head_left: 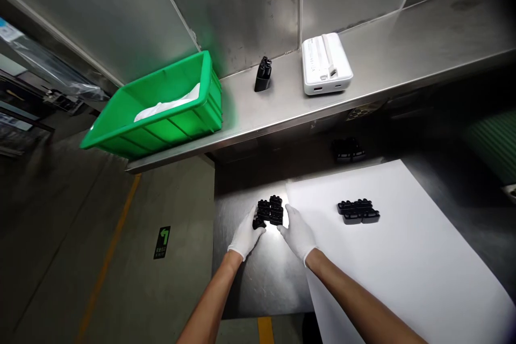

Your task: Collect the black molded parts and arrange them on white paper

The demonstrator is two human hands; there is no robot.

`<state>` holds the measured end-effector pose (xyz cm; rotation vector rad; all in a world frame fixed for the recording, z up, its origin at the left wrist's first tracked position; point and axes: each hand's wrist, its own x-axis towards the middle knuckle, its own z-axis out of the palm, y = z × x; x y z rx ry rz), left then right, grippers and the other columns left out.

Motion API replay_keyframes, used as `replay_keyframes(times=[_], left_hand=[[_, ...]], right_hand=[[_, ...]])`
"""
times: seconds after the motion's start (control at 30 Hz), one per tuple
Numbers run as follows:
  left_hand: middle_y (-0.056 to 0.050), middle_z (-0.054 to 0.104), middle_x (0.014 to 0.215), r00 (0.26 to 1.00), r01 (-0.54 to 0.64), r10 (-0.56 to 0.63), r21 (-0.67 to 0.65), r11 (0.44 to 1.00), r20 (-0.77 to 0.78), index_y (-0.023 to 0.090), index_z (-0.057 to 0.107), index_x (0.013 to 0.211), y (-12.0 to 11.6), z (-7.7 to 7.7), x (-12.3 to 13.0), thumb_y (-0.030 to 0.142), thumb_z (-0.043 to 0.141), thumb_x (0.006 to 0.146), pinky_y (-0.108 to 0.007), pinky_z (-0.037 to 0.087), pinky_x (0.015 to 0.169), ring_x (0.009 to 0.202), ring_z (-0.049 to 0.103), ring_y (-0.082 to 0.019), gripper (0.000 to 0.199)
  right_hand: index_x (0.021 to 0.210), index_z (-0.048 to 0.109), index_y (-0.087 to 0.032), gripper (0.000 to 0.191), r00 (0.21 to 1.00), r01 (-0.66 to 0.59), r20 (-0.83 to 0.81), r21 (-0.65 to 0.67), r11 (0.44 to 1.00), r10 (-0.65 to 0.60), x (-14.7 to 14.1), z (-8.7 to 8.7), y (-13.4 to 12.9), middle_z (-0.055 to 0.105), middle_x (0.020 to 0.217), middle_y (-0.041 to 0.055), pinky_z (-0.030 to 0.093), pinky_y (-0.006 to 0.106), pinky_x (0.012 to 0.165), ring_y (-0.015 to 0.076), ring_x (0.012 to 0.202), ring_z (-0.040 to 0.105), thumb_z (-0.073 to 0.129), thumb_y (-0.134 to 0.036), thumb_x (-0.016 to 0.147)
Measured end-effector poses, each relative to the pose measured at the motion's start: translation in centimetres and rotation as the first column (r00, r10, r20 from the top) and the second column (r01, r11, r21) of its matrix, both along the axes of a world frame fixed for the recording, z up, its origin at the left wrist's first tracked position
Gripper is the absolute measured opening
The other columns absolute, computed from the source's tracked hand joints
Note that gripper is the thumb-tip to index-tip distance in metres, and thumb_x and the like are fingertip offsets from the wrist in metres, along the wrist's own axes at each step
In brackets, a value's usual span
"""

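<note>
Green plastic crate [173,131] holds a white sheet [167,103]; left hand [246,234] and right hand [296,232] close narrowly on black parts [270,210].

- Between my left hand [246,234] and right hand [296,234]: stacked black parts [270,210], blocking.
- Rightward: room over the white paper sheet [395,263], up to a second black cluster [358,211].
- Leftward: room over the steel bench [237,274].
- Ahead: steel shelf edge [258,129].

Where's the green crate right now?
In the head view, the green plastic crate sits at the left end of the steel shelf, left of a small black part and the white power bank.
</note>
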<state>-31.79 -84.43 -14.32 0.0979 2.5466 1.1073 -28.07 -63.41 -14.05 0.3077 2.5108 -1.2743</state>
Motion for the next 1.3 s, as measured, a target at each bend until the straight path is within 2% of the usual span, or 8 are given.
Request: replay_keyframes(times=[0.3,0.43,0.63,0.73,0.87,1.1,1.2,1.3], left_hand=[[-0.017,0.036,0.165,0.999,0.019,-0.021,0.087,0.996,0.025,0.015,0.016,0.163,0.2,-1.5,0.0,0.000,0.050,0.080,-0.044,0.030,0.130,0.151,0.039,-0.024,0.091],[-0.018,0.038,0.164,0.991,0.099,-0.103,-0.054,0.994,-0.083,0.016,0.019,0.162,1.0,-0.4,-0.8,0.006,0.065,0.073,-0.046,0.035,0.127,0.151,0.037,-0.029,0.101],[-0.023,0.020,0.171,0.886,0.402,-0.454,-0.332,0.853,-0.094,0.013,0.022,0.161,1.3,0.1,-4.6,0.043,0.094,0.060,-0.061,0.024,0.128,0.159,0.014,-0.041,0.127],[-0.025,0.034,0.163,0.832,0.464,-0.532,-0.327,0.823,-0.159,0.011,0.029,0.156,1.1,-0.5,-6.0,0.055,0.092,0.062,-0.056,0.028,0.128,0.155,0.026,-0.041,0.122],[-0.020,0.053,0.145,0.843,0.420,-0.484,-0.274,0.865,-0.236,0.016,0.042,0.145,1.1,-0.8,-6.5,0.055,0.092,0.062,-0.052,0.045,0.114,0.135,0.050,-0.038,0.104],[-0.016,0.059,0.135,0.861,0.410,-0.445,-0.182,0.894,-0.246,0.018,0.045,0.140,1.1,0.5,-6.5,0.047,0.096,0.057,-0.051,0.051,0.107,0.123,0.058,-0.036,0.101],[-0.024,0.046,0.152,0.880,0.221,-0.318,-0.290,0.931,-0.352,0.014,0.035,0.149,1.4,1.1,-4.3,0.058,0.093,0.057,-0.061,0.043,0.116,0.141,0.044,-0.046,0.118],[-0.024,0.046,0.154,0.881,0.052,-0.154,-0.231,0.971,-0.448,0.013,0.031,0.155,4.6,1.3,0.2,0.061,0.074,0.084,-0.060,0.044,0.118,0.144,0.045,-0.041,0.095]], right_hand=[[0.152,0.030,-0.027,0.080,0.999,-0.045,-0.010,-0.092,0.995,0.044,-1.8,0.3,0.0,0.060,0.139,0.0084,0.050,0.032,0.077,0.0237,0.104,0.068,0.062,-0.017,0.079],[0.153,0.026,-0.025,0.095,0.990,-0.132,-0.041,-0.011,0.991,0.132,-3.5,-0.1,0.1,0.054,0.144,0.0095,0.044,0.030,0.063,0.0168,0.082,0.064,0.070,-0.021,0.069],[0.152,0.033,-0.014,0.122,0.900,-0.342,-0.159,0.317,0.884,0.405,-6.9,-0.5,0.3,0.052,0.144,0.0171,0.049,0.045,0.094,0.0346,0.114,0.055,0.090,-0.040,0.047],[0.139,0.044,-0.015,0.101,0.854,-0.427,-0.164,0.321,0.845,0.494,-7.8,-0.3,0.7,0.061,0.127,0.0147,0.050,0.043,0.091,0.0330,0.110,0.057,0.087,-0.044,0.052],[0.117,0.052,-0.021,0.071,0.810,-0.494,-0.188,0.294,0.818,0.556,-8.3,-0.3,1.5,0.066,0.106,0.0070,0.046,0.033,0.069,0.0238,0.087,0.060,0.083,-0.037,0.056],[0.128,0.047,-0.018,0.097,0.712,-0.579,-0.227,0.344,0.739,0.664,-9.6,0.2,1.1,0.064,0.120,0.0121,0.053,0.042,0.086,0.0319,0.100,0.062,0.092,-0.045,0.047],[0.128,0.049,-0.018,0.094,0.754,-0.492,-0.299,0.331,0.805,0.584,-7.2,2.2,3.8,0.063,0.124,0.0118,0.054,0.044,0.089,0.0314,0.105,0.061,0.092,-0.051,0.051],[0.126,0.056,-0.022,0.047,0.848,-0.189,-0.433,0.293,0.937,0.306,-1.9,3.5,9.8,0.066,0.125,0.0085,0.052,0.043,0.101,0.0266,0.114,0.061,0.071,-0.036,0.084]])
